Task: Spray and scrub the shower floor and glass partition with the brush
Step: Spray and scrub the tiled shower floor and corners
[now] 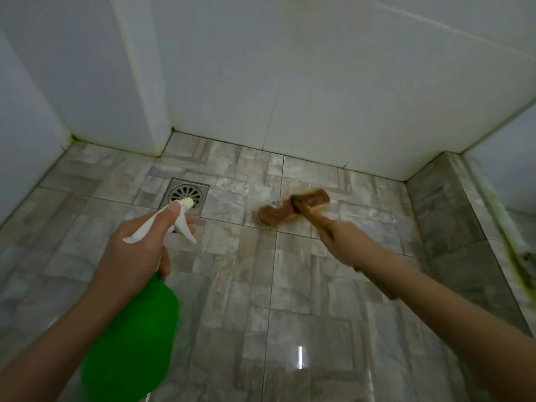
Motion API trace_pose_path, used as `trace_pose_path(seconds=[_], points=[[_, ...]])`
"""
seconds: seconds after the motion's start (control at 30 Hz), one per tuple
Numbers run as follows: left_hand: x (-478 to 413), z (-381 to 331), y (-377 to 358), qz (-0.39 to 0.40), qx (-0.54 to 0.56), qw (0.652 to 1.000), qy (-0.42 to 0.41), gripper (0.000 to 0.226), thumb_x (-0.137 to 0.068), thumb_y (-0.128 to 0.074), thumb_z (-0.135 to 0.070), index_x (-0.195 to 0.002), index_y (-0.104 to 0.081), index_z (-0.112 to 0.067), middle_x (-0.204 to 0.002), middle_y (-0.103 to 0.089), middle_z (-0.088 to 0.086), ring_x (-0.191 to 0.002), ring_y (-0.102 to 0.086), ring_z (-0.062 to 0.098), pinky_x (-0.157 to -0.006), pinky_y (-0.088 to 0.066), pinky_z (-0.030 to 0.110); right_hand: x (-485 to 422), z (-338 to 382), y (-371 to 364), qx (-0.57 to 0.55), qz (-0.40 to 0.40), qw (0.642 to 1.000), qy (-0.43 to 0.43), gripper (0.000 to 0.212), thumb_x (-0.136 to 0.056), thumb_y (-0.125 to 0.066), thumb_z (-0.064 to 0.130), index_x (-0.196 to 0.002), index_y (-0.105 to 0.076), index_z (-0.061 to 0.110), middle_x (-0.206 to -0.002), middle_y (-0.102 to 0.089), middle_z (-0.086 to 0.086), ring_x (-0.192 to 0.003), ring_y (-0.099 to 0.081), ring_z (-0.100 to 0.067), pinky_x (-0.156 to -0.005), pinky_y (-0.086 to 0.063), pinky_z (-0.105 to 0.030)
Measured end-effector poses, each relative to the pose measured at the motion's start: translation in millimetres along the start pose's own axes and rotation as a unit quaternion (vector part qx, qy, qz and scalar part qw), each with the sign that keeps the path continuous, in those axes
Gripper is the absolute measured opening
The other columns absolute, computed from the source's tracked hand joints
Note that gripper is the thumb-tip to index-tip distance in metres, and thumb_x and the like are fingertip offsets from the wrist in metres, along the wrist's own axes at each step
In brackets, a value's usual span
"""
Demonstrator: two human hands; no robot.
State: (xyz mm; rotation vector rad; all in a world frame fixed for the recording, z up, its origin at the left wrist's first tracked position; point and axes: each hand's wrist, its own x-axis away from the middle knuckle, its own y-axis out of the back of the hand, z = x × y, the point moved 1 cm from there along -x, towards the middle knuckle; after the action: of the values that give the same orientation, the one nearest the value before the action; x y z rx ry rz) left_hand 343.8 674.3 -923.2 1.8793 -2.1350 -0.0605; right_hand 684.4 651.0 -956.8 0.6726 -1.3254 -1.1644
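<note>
Currently the brown, long-handled scrubbing brush (293, 207) rests head-down on the grey stone-patterned tiled shower floor (290, 285), just right of the square metal floor drain (187, 194). Its head lies crosswise, and the wooden handle slants back from it to the right hand (345, 242), whose fingers wrap the handle. The left hand (139, 250) curls round the neck and white trigger of the green plastic spray bottle (133, 338), its nozzle over the drain's near edge. The right hand is the one placed to scrub, probably pushing along the handle's line.

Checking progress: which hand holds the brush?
The right hand grips the brush, its head on the floor; the left hand holds the green spray bottle instead.
</note>
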Motion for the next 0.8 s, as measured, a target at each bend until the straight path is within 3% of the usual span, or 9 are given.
trace_pose_path(seconds=[0.07,0.17,0.27,0.4,0.47,0.53,0.63,0.8], points=[[-2.0,3.1,2.4,-0.007,-0.006,1.0,0.001,0.05,-0.102,-0.05,-0.053,-0.085,-0.08,-0.018,-0.106,-0.079,-0.002,-0.034,-0.05,0.016,-0.044,-0.044,0.017,-49.0,31.2,6.1,0.002,-0.034,0.999,0.036,0.052,-0.1,-0.033,0.021,-0.149,-0.023,0.036,-0.091,-0.062,-0.017,-0.069,-0.059,-0.029,-0.061,-0.053,-0.038],[0.7,6.0,6.2,0.005,-0.003,1.0,0.003,0.049,-0.094,-0.048,-0.066,-0.085,-0.081,-0.031,-0.095,-0.077,0.019,-0.036,-0.05,0.016,-0.051,-0.047,0.027,-92.7,54.6,18.5,-0.007,-0.051,0.998,0.036,0.054,-0.1,-0.031,0.018,-0.15,-0.019,0.035,-0.099,-0.062,-0.022,-0.073,-0.057,-0.032,-0.06,-0.052,-0.037],[2.1,7.1,16.7,-0.01,0.003,1.0,0.0,0.048,-0.088,-0.044,-0.072,-0.082,-0.079,-0.039,-0.091,-0.074,0.029,-0.037,-0.052,0.017,-0.053,-0.044,0.029,-48.5,53.8,3.0,0.011,-0.024,0.999,0.03,0.055,-0.101,-0.032,0.02,-0.149,-0.016,0.038,-0.092,-0.065,-0.019,-0.072,-0.061,-0.03,-0.062,-0.051,-0.035],[2.9,5.3,29.3,-0.042,0.036,0.998,0.006,0.041,-0.084,-0.046,-0.071,-0.081,-0.079,-0.047,-0.091,-0.079,0.01,-0.036,-0.051,0.019,-0.045,-0.045,0.023,3.0,71.9,-14.0,0.019,0.028,0.999,0.029,0.055,-0.102,-0.032,0.022,-0.15,-0.011,0.039,-0.074,-0.056,-0.009,-0.054,-0.05,-0.016,-0.053,-0.045,-0.03],[2.2,5.6,35.0,-0.048,0.044,0.998,0.011,0.042,-0.081,-0.048,-0.073,-0.079,-0.079,-0.046,-0.09,-0.079,0.01,-0.037,-0.05,0.021,-0.045,-0.044,0.024,-33.2,97.1,-6.4,0.02,-0.006,0.998,0.053,0.058,-0.101,-0.031,0.017,-0.15,-0.009,0.04,-0.076,-0.054,-0.009,-0.058,-0.054,-0.021,-0.052,-0.048,-0.033],[3.0,8.3,40.9,-0.049,0.037,0.998,0.016,0.043,-0.078,-0.047,-0.076,-0.081,-0.079,-0.048,-0.093,-0.077,0.022,-0.043,-0.053,0.027,-0.05,-0.045,0.028,-86.2,126.5,2.0,0.01,-0.027,0.997,0.078,0.063,-0.099,-0.03,0.012,-0.15,-0.007,0.041,-0.081,-0.051,-0.011,-0.063,-0.057,-0.028,-0.047,-0.046,-0.032],[8.9,13.8,50.7,-0.056,0.011,0.998,0.027,0.044,-0.083,-0.046,-0.075,-0.086,-0.079,-0.046,-0.095,-0.075,0.027,-0.044,-0.054,0.023,-0.054,-0.046,0.03,-126.4,155.1,8.9,-0.004,-0.017,0.997,0.072,0.065,-0.098,-0.029,0.01,-0.15,-0.006,0.042,-0.08,-0.052,-0.012,-0.055,-0.052,-0.023,-0.036,-0.039,-0.025],[21.2,17.3,74.8,-0.095,0.015,0.994,0.043,0.037,-0.094,-0.047,-0.065,-0.086,-0.078,-0.047,-0.097,-0.074,0.027,-0.04,-0.051,0.017,-0.055,-0.047,0.032,-33.7,144.9,-26.5,0.011,0.013,0.993,0.113,0.058,-0.101,-0.033,0.018,-0.15,-0.01,0.038,-0.075,-0.059,-0.01,-0.056,-0.053,-0.02,-0.053,-0.045,-0.033]])
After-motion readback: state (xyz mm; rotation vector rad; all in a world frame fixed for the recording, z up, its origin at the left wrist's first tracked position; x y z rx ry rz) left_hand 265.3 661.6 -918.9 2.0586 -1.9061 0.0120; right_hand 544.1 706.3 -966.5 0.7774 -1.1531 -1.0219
